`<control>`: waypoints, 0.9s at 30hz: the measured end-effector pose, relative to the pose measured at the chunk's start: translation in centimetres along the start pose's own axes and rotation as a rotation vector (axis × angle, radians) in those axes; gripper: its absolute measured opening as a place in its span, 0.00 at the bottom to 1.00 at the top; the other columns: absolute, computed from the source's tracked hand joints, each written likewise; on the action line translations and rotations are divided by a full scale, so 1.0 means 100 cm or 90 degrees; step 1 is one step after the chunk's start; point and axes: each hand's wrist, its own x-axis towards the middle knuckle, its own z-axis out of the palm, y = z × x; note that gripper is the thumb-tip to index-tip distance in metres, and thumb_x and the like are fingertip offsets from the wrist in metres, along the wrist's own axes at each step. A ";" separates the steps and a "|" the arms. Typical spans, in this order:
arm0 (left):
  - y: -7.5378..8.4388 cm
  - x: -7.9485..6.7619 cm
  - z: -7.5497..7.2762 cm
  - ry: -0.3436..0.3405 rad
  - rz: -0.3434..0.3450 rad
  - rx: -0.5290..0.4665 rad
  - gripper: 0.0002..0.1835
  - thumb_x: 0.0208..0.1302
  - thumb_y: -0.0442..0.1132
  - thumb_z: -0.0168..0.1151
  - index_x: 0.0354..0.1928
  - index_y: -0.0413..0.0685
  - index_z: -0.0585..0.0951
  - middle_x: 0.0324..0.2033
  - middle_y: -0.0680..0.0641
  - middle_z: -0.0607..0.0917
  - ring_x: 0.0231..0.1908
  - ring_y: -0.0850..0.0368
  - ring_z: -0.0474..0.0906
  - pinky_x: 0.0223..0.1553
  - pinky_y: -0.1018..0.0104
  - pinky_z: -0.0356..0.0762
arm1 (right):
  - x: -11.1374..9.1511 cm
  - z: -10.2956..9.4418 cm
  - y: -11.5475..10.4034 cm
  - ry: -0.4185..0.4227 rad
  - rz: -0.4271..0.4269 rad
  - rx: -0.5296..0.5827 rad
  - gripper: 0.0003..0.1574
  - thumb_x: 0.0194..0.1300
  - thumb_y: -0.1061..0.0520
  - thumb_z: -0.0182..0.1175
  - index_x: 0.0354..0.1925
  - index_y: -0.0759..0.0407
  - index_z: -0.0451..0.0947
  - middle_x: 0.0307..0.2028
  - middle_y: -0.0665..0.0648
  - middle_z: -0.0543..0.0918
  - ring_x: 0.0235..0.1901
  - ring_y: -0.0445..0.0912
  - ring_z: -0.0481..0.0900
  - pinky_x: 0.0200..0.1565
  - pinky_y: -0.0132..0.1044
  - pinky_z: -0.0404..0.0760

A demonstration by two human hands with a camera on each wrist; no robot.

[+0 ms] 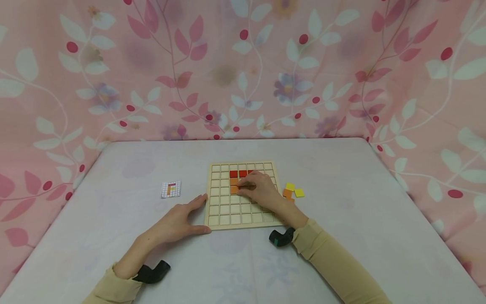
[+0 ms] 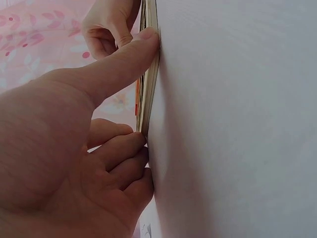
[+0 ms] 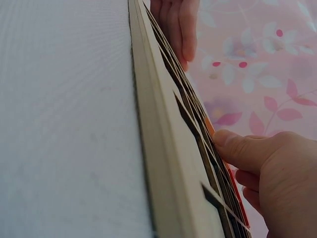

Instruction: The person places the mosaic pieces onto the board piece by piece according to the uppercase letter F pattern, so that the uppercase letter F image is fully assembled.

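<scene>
A pale wooden grid board (image 1: 225,220) lies on the table. A row of red tiles (image 1: 242,173) is set near its far side, partly covered by the right hand. Below the row's left end, two orange tiles (image 1: 233,190) form a column. My right hand (image 1: 262,192) reaches over the board, its bent thumb and index finger pinching at the nearer orange tile; its fingertips hide part of it. My left hand (image 1: 176,221) rests at the board's left side, thumb at the near corner and outstretched fingers along the edge, also visible in the left wrist view.
Right of the board lie loose yellow tiles (image 1: 299,193) and orange tiles (image 1: 287,193), partly behind the right hand. On the left is a small card (image 1: 171,189) printed with a coloured grid pattern. A floral curtain (image 1: 243,76) hangs behind the table (image 1: 334,236).
</scene>
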 end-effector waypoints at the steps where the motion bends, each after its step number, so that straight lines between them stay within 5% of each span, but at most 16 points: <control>1: 0.000 0.000 0.000 0.000 0.000 0.000 0.54 0.53 0.61 0.74 0.77 0.48 0.59 0.74 0.42 0.64 0.74 0.43 0.60 0.69 0.43 0.64 | 0.000 0.000 0.000 0.000 0.000 -0.003 0.13 0.55 0.55 0.76 0.39 0.57 0.89 0.35 0.49 0.87 0.40 0.44 0.79 0.45 0.39 0.79; 27: -0.001 0.001 0.002 0.003 0.009 -0.005 0.54 0.53 0.60 0.74 0.77 0.47 0.60 0.74 0.42 0.64 0.74 0.43 0.60 0.69 0.44 0.64 | 0.000 -0.003 0.000 0.015 -0.005 -0.007 0.12 0.55 0.56 0.76 0.39 0.56 0.89 0.35 0.51 0.88 0.41 0.45 0.80 0.46 0.41 0.79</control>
